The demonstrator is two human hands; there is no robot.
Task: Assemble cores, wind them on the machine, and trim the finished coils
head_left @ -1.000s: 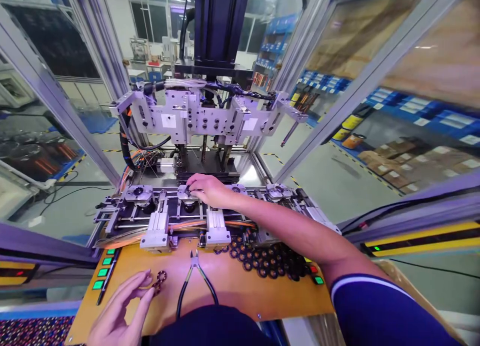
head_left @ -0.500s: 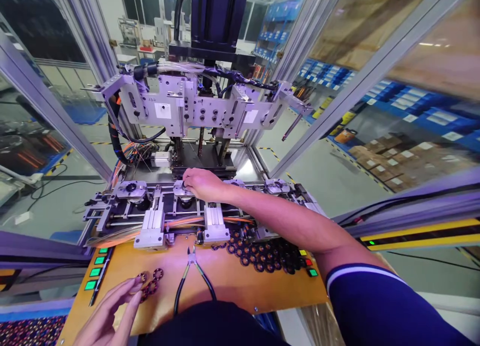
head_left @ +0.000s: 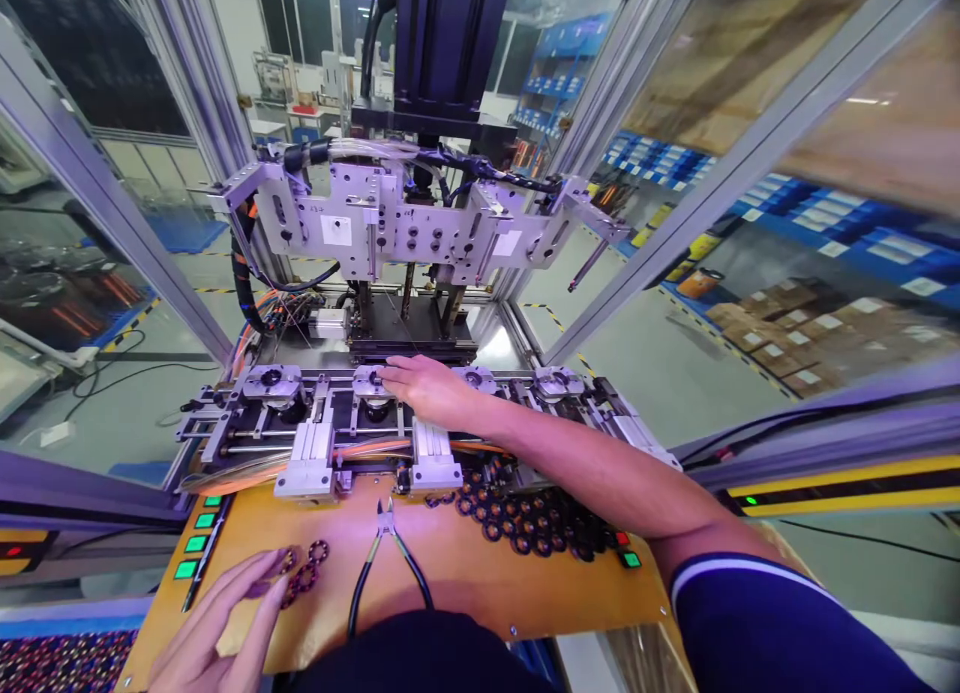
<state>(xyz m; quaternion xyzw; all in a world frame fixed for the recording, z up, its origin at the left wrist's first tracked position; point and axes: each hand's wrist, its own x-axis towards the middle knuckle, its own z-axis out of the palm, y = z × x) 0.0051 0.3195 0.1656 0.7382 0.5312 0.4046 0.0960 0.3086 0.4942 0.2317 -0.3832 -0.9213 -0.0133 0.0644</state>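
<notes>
My right hand [head_left: 431,388] reaches across to the row of metal fixtures, its fingers stretched out and touching or just above the right side of the second fixture [head_left: 367,381]. Nothing shows in its fingers. Dark round parts sit in the first fixture [head_left: 271,381] and in the second one. At the lower left, my left hand [head_left: 221,623] rests with thumb and forefinger apart, their tips beside a few small dark rings with copper-coloured marks [head_left: 306,576]. Whether the fingertips touch the nearest ring, I cannot tell.
Side cutters [head_left: 385,528] lie with their handles spread on the orange tabletop [head_left: 480,593]. Right of them is a dense pile of dark rings [head_left: 517,518]. Green buttons [head_left: 195,544] and a pen-like rod [head_left: 202,558] line the left edge. A metal press plate [head_left: 420,223] hangs above the fixtures.
My right hand has loosened from a pinch over the second fixture and moved slightly right, uncovering more of it. The left hand has barely moved. The whole view has shifted a little.
</notes>
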